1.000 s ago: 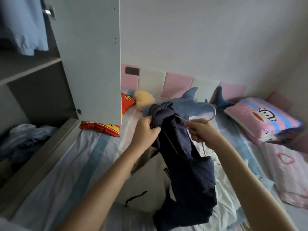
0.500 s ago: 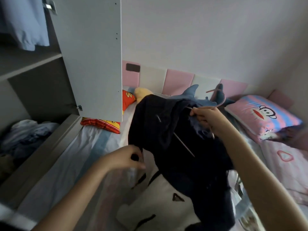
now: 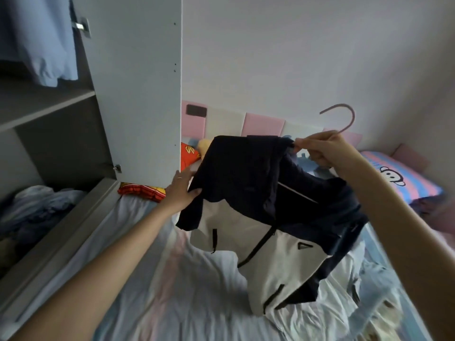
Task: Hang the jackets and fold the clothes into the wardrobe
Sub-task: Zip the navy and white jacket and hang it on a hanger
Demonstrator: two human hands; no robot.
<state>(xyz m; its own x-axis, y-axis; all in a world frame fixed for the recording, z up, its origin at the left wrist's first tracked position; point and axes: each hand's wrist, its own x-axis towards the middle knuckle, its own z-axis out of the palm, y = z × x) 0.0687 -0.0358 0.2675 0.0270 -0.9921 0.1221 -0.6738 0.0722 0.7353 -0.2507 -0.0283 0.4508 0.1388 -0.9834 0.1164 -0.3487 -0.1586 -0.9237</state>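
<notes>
A navy and white zip jacket [image 3: 258, 200] hangs in the air over the bed on a pink hanger [image 3: 344, 119], whose hook sticks up above my right hand [image 3: 322, 150]. My right hand pinches the hanger's neck together with the jacket collar. My left hand [image 3: 181, 189] grips the jacket's dark left shoulder and sleeve edge. The open wardrobe [image 3: 49, 104] stands at the left, with a light blue garment [image 3: 39, 38] hanging in its upper part.
The white wardrobe door [image 3: 138, 82] stands open between the wardrobe and the bed. Crumpled clothes [image 3: 32, 207] lie on the wardrobe's lower shelf. On the bed [image 3: 152, 279] are a red cushion [image 3: 142, 190], a striped monkey pillow [image 3: 398, 178] and more clothes [image 3: 374, 286] at the right.
The jacket has been lifted and spread out on the hanger, showing its white lower half. My right hand rose with the hanger hook; my left hand moved up to the jacket's shoulder.
</notes>
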